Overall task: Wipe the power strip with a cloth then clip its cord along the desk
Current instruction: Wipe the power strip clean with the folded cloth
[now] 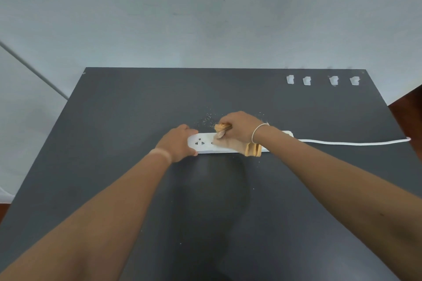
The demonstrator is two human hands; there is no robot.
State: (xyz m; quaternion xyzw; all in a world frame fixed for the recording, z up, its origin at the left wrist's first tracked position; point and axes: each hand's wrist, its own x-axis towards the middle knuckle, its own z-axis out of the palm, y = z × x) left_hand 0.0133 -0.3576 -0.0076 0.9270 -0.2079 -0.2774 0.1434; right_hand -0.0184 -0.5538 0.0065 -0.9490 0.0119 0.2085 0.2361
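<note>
A white power strip (pixel 203 143) lies across the middle of the dark grey desk (pixel 114 121). Its white cord (pixel 354 142) runs right to the desk's edge. My left hand (pixel 177 143) grips the strip's left end and holds it down. My right hand (pixel 239 126) is closed on a tan and orange cloth (pixel 233 143) that rests on the strip's middle and hides the sockets there. Several white cord clips (pixel 290 79) sit in a row near the desk's far right corner.
Fine crumbs or dust (pixel 207 118) are scattered on the desk just behind the strip. A pale wall (pixel 205 18) rises behind the desk's far edge. A reddish-brown floor (pixel 408 109) shows past the desk's right edge.
</note>
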